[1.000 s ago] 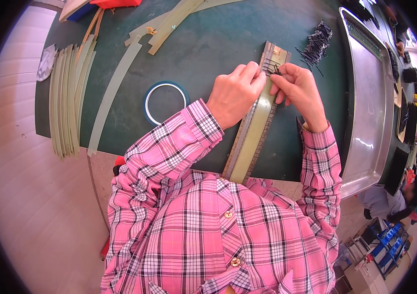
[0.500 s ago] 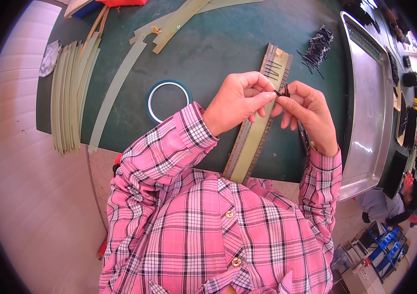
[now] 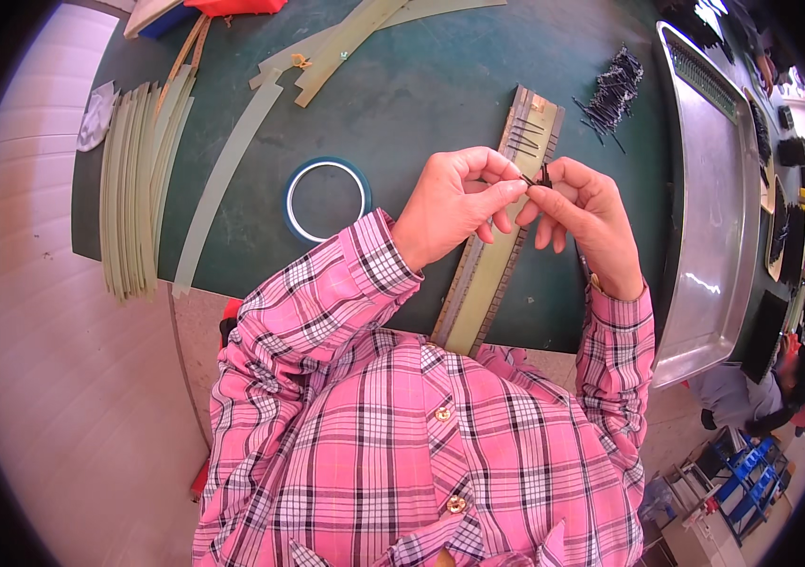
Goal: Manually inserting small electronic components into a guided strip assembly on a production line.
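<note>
Over a long pale-green slotted strip fixture (image 3: 479, 283), my two hands meet with their fingertips close together. My left hand (image 3: 459, 200) pinches one end of a thin black pin-like piece (image 3: 529, 180). Between thumb and forefinger, my right hand (image 3: 587, 213) grips several short black pin-like pieces (image 3: 545, 176). Beyond my fingers, several dark pins (image 3: 525, 138) lie side by side across the upper part of the fixture. A heap of the same black pieces (image 3: 616, 87) rests on the table past my right hand.
Left of my forearm lies a blue tape roll (image 3: 286, 200). Pale strips (image 3: 128, 194) are bundled at the table's left edge, with one loose strip (image 3: 228, 180) beside them and others at the far side. A metal tray (image 3: 710, 227) stands on the right. People sit farther right.
Both hands have shifted slightly to the left and nearer to me, still pinching the black pieces. The fixture and the heap look unmoved.
</note>
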### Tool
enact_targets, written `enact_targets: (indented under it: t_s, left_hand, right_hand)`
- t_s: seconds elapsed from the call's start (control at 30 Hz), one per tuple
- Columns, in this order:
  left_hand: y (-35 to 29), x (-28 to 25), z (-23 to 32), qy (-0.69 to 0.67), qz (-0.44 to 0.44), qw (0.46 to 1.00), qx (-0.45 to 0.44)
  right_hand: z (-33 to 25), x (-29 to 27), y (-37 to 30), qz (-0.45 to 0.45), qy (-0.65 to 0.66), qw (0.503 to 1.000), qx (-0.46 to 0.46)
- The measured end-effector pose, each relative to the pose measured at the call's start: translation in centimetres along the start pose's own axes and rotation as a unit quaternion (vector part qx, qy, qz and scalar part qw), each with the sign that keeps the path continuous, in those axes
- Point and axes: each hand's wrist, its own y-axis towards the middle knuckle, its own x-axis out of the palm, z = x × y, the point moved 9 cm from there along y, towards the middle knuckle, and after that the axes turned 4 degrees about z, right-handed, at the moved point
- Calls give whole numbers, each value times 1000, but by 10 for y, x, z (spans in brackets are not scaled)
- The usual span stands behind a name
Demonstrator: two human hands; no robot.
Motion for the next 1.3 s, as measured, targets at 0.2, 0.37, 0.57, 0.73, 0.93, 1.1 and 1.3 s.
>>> enact_targets:
  t_s: [0.2, 0.37, 0.57, 0.73, 0.93, 1.1, 1.3]
  left_hand:
    - [3, -7, -4, -20, 18, 1000, -9]
    - [12, -13, 3, 82, 54, 994, 47]
    - [8, -11, 32, 367, 143, 876, 279]
    - [7, -6, 33, 402, 145, 851, 306]
    - [3, -1, 36, 445, 138, 816, 342]
    - [-3, 17, 34, 553, 104, 731, 387]
    - [-4, 21, 35, 578, 100, 709, 391]
  right_hand:
    - [4, -7, 4, 19, 9, 1000, -5]
    - [4, -16, 16, 61, -51, 997, -4]
    - [5, -28, 28, 100, -135, 986, -8]
    - [10, -31, 30, 104, -149, 983, -11]
    - [9, -30, 31, 116, -145, 982, -19]
    - [13, -30, 34, 112, -148, 982, -22]
    - [10, -34, 26, 106, -123, 987, -10]
